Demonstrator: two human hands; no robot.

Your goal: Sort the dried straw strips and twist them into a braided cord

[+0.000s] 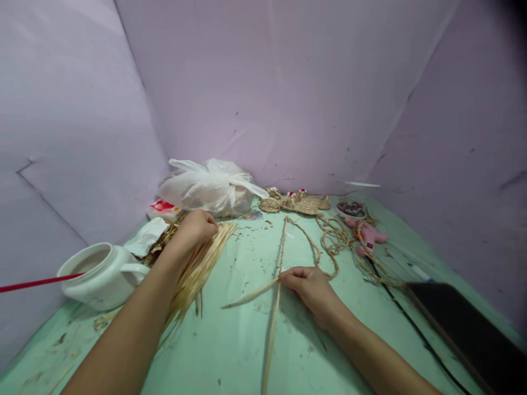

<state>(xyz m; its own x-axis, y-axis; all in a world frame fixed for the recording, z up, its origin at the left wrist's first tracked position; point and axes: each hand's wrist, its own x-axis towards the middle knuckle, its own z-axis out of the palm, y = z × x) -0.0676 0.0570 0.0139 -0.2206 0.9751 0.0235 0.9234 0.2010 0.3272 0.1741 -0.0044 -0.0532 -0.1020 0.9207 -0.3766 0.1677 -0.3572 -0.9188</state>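
Note:
My right hand [307,288] pinches a twisted straw cord [282,247] at the point where it splits into two loose strands. One strand [251,297] points left, and the other [270,340] runs down toward the near edge. From the cord's far end, a finished length of rope [308,237] curves away to the right. My left hand [200,226] is closed at the top of a bundle of dry straw [200,274] on the left; its fingertips are partly hidden, so what it grips, if anything, cannot be made out.
A white pitcher [117,282] with a red stick [37,282] stands at the left. Behind are a white plastic bag [212,192] and woven straw pieces [304,204]. At the right lie coiled rope [335,236], a pink glue gun [370,235], its black cable and a dark flat object [469,334].

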